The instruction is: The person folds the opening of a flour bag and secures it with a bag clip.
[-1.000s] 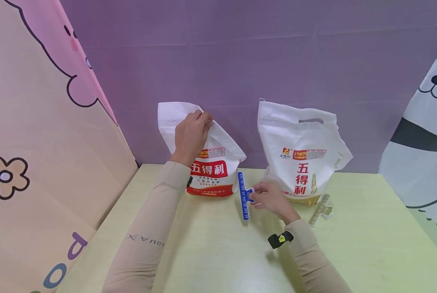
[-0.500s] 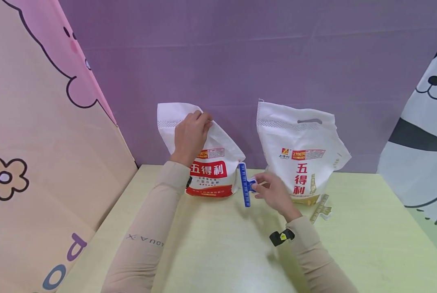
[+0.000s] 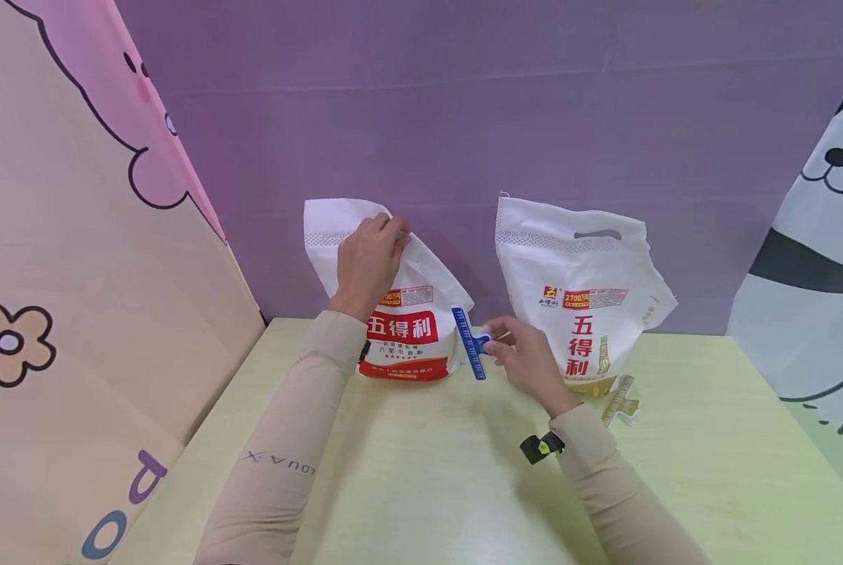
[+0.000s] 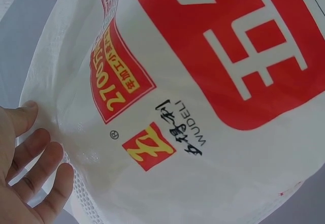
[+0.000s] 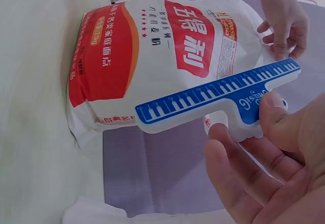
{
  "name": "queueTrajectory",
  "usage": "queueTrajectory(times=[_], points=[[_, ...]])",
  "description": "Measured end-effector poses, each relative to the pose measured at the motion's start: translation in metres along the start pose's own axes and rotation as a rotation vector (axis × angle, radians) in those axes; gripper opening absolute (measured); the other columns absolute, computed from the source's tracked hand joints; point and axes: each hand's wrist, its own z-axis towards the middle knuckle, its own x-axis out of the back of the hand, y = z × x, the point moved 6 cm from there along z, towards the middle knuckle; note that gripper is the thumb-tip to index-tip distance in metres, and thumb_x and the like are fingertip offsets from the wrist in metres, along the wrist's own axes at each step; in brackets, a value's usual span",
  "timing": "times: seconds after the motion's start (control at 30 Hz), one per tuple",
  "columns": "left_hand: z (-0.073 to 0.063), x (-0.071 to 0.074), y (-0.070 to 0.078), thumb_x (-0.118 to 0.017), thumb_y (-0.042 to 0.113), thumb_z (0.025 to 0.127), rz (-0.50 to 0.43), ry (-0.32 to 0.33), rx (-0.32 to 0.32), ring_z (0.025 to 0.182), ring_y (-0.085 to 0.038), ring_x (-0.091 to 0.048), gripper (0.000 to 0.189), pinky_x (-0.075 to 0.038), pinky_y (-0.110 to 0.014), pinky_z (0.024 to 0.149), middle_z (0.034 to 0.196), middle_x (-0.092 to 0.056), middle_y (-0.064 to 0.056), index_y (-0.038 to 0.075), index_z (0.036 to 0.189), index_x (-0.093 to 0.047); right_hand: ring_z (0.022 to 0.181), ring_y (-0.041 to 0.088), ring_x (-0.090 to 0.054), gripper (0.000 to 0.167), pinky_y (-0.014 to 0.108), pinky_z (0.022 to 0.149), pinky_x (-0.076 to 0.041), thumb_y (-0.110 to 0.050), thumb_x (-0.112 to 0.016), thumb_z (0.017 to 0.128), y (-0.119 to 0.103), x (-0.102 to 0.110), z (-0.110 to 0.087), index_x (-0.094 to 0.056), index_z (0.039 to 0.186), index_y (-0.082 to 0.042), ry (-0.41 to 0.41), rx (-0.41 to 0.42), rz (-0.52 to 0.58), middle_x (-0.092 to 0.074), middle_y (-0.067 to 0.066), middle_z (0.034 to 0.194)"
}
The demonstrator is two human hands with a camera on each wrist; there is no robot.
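1. Left hand [image 3: 368,263]: gripping; its fingers are curled at the top of the red-labelled bag [image 3: 403,326], on the sloping right-hand edge just below the upper corner
2. Right hand [image 3: 527,357]: gripping; thumb and fingers pinch the blue clip [image 3: 469,344] by its short grip tab, the long straight bar projecting clear of the fingers
3. Blue clip: held in the air above the worktop [image 3: 421,486], beside the right-hand side of the red-labelled bag; seen from the head, the bar is tilted, its upper end leaning left and overlapping the bag's outline; whether the two touch cannot be determined
4. Red-labelled bag: white, standing on the worktop with a red panel on its front and a red band at its base; its upper part is drawn over to the left, with part of the front hidden by the left hand and forearm
5. Gold-banded bag [image 3: 580,267]: white, standing on the worktop to the right, a slotted handle at its top and a column of red characters on its front; the right hand is in front of its lower left part
6. Gold clip [image 3: 621,402]: on the worktop, just beside the base of the gold-banded bag, its near end partly covered by the right sleeve [image 3: 612,479]
7. Purple backdrop [image 3: 421,118]: behind both bags
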Motion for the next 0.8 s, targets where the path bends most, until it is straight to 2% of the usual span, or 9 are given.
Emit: queueTrajectory(times=[0.17,0.3,0.53,0.8], points=[[0.000,0.000,0.000,-0.065,0.029,0.100,-0.006,0.006,0.000,0.098,-0.024,-0.068,0.022,-0.060,-0.039,0.089,0.112,-0.072,-0.005,0.016,0.116,-0.072,0.094,0.029,-0.073,0.018,0.042,0.082,-0.060,-0.003,-0.067,0.097,-0.008,0.005,0.004,-0.067,0.114,-0.003,0.035,0.065,-0.062,-0.075,0.016,0.104],[0.000,0.000,0.000,-0.065,0.030,0.100,-0.009,0.004,0.001,0.098,-0.024,-0.068,0.022,-0.060,-0.039,0.089,0.112,-0.072,-0.005,0.016,0.116,-0.072,0.095,0.029,-0.072,0.017,0.046,0.088,-0.058,-0.003,-0.067,0.097,-0.014,0.009,0.007,-0.067,0.114,-0.002,0.049,0.086,-0.080,-0.075,0.014,0.100],[0.002,0.001,-0.001,-0.066,0.029,0.100,-0.011,0.004,0.011,0.099,-0.024,-0.068,0.022,-0.060,-0.041,0.089,0.113,-0.072,-0.006,0.015,0.116,-0.072,0.092,0.027,-0.070,0.018,0.044,0.087,-0.058,-0.004,-0.067,0.097,-0.024,0.013,0.011,-0.067,0.115,-0.002,0.065,0.118,-0.104,-0.074,0.013,0.100],[0.001,0.000,0.000,-0.065,0.029,0.101,-0.009,-0.034,0.032,0.101,-0.024,-0.068,0.022,-0.060,-0.042,0.091,0.116,-0.072,-0.006,0.016,0.118,-0.071,0.085,0.026,-0.069,0.016,0.041,0.082,-0.057,-0.004,-0.068,0.096,-0.036,0.017,0.018,-0.068,0.112,-0.001,0.083,0.183,-0.144,-0.075,0.013,0.097]])
